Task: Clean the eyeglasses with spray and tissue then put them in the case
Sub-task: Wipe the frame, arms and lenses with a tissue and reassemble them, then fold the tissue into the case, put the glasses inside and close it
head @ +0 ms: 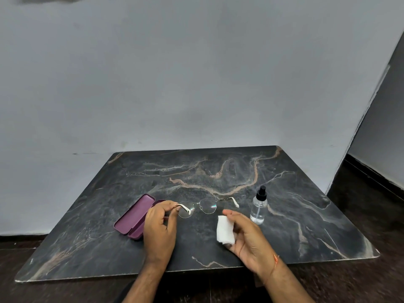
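Count, lower centre: one eyeglasses [197, 207] pinched by your left hand [160, 228]; one tissue [225, 230] held by your right hand [244, 235]; one case [136, 216], one spray bottle [259, 206].

A purple case [135, 216], a white tissue [225, 230], white-tipped glasses [203, 206] and a black-capped clear bottle [259, 206] are being shown on black, tan-veined marble [218, 171].

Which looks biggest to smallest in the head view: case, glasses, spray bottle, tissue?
1. Case, lying open.
2. Glasses, nearly as long as the case but thin wire; the left hand covers part of both, so the order is unsure.
3. Spray bottle.
4. Tissue, held in the right hand.
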{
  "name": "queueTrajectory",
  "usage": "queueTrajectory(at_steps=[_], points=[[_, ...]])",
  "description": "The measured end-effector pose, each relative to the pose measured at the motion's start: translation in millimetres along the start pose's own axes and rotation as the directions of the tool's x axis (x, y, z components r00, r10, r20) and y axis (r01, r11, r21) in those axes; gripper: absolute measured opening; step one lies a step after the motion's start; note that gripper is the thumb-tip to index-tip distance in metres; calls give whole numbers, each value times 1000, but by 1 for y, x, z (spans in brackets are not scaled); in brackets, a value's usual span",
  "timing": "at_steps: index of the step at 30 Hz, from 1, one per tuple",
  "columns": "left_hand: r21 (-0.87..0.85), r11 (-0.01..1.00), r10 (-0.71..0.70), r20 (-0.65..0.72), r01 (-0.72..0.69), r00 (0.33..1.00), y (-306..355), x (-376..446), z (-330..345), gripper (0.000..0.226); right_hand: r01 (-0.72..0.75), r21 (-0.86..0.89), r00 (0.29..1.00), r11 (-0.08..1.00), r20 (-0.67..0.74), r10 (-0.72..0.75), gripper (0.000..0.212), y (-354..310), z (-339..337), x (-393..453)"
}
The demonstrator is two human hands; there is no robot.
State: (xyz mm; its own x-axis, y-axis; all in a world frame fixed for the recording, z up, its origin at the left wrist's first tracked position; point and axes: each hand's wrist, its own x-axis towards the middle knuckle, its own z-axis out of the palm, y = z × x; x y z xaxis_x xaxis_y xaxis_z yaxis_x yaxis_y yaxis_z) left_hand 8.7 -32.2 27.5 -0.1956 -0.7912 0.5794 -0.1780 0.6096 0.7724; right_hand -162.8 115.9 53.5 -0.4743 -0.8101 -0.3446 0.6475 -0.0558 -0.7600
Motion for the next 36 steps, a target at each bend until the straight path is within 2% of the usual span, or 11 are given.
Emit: queueTrajectory(at_steps=[4, 6, 8, 11, 15, 20, 25, 33, 36], points=[[46, 998, 35, 46, -38, 998, -2, -1, 1, 18, -102, -142, 990, 985, -108, 87, 49, -16, -5, -3], [64, 994, 80, 81, -86, 993, -3, -2, 0, 18, -137, -211, 983, 968, -153, 106, 54, -23, -5, -3], [75, 989, 117, 105, -125, 988, -1, -2, 0, 16, -154, -247, 977, 957, -182, 110, 51, -29, -2, -3], [90, 984, 144, 103, -153, 984, 0, -1, -1, 12, -157, -320, 979, 934, -176, 104, 33, -34, -3, 0], [141, 979, 132, 127, -149, 983, -5, 1, 1, 13, -81, -415, 987, 906, -161, 14, 23, -33, -9, 6], [212, 971, 81, 154, -113, 985, -9, 4, 5, 16, 24, -557, 984, 830, -132, -117, 25, -31, -17, 9], [302, 945, 68, 191, -125, 979, -15, 6, 8, 14, 28, -668, 980, 744, -128, -152, 15, -26, -21, 14], [398, 909, 13, 275, -126, 961, -18, 8, 13, 21, -18, -808, 977, 589, -141, -163, 17, -22, -25, 23], [414, 899, 19, 287, -141, 958, -18, 7, 13, 26, -7, -820, 974, 572, -135, -181, 23, -21, -27, 25]])
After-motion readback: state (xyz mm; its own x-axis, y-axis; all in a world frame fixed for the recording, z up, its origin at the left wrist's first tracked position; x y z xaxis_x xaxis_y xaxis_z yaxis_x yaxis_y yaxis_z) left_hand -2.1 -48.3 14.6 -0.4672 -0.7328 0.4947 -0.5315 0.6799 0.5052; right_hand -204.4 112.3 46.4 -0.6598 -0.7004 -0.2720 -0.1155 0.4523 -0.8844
